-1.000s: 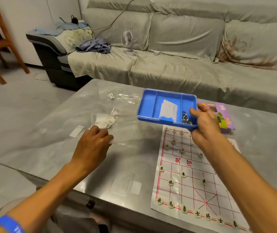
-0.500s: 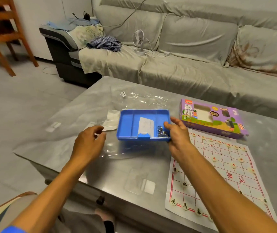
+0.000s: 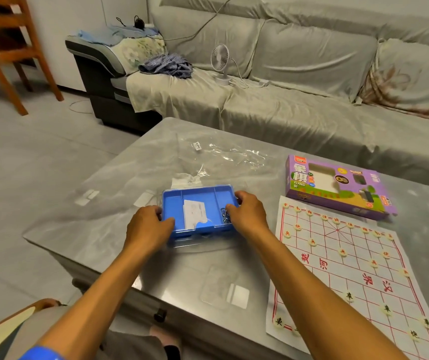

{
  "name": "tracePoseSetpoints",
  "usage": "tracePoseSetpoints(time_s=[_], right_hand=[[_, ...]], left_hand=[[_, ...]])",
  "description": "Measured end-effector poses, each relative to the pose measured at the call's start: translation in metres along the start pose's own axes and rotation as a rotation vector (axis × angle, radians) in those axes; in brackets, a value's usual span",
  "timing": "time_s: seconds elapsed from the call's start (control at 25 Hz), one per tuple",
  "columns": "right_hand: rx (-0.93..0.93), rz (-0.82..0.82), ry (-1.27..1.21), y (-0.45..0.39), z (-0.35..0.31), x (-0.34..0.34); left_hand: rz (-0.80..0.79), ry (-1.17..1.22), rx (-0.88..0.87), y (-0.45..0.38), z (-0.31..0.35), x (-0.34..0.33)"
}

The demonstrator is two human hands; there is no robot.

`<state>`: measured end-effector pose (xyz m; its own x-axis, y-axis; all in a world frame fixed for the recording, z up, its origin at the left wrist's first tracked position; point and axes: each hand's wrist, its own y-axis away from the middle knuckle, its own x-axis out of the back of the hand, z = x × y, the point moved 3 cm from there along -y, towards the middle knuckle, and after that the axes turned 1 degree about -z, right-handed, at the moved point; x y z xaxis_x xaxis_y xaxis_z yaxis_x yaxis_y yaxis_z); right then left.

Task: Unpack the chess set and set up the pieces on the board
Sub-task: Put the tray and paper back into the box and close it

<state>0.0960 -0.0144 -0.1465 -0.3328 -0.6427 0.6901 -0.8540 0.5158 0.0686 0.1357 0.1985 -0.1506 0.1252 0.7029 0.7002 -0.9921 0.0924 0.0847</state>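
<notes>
On the grey table (image 3: 104,229), the left hand (image 3: 148,229) grips the left end of the blue tray (image 3: 197,198), fingers curled round its edge. The right hand (image 3: 247,214) clasps the tray's right end likewise. Further right lies the paper board (image 3: 338,268) with round pieces (image 3: 342,252) set on it, the purple box (image 3: 335,185) touching its far edge.

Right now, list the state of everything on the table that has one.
blue tray: no pieces in it, holding a paper slip and metal rings
left hand: gripping the tray
right hand: gripping the tray
chess board: unfolded flat, pieces placed
purple box: lying flat
</notes>
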Motion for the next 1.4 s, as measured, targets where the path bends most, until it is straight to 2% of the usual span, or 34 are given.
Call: tracePoseSetpoints(time_s=[0.4, 0.6, 0.8, 0.96, 1.08, 1.2, 1.28, 1.4], right_hand=[[0.117, -0.082, 0.21, -0.001, 0.005, -0.005], [0.202, -0.091, 0.416, 0.003, 0.004, -0.006], [0.207, -0.097, 0.403, 0.0, 0.004, -0.003], [0.262, -0.111, 0.498, 0.001, 0.005, -0.007], [0.299, -0.092, 0.543, 0.001, 0.007, -0.008], [0.317, -0.085, 0.604, 0.001, 0.005, -0.009], [0.328, -0.095, 0.633, 0.004, 0.005, -0.009], [0.347, -0.107, 0.628, 0.005, 0.007, -0.008]], left_hand=[[0.002, -0.126, -0.02, -0.003, 0.002, -0.005], [0.008, -0.173, -0.043, -0.009, -0.001, -0.005], [0.024, -0.226, -0.042, -0.021, -0.005, -0.004], [-0.052, -0.321, -0.221, -0.045, 0.002, -0.007], [-0.138, -0.357, -0.242, -0.059, 0.005, -0.01], [-0.082, -0.601, -0.32, -0.059, 0.012, -0.012], [-0.061, -0.683, -0.366, -0.057, 0.021, -0.016], [-0.204, -0.638, -0.503, -0.056, 0.039, -0.034]])
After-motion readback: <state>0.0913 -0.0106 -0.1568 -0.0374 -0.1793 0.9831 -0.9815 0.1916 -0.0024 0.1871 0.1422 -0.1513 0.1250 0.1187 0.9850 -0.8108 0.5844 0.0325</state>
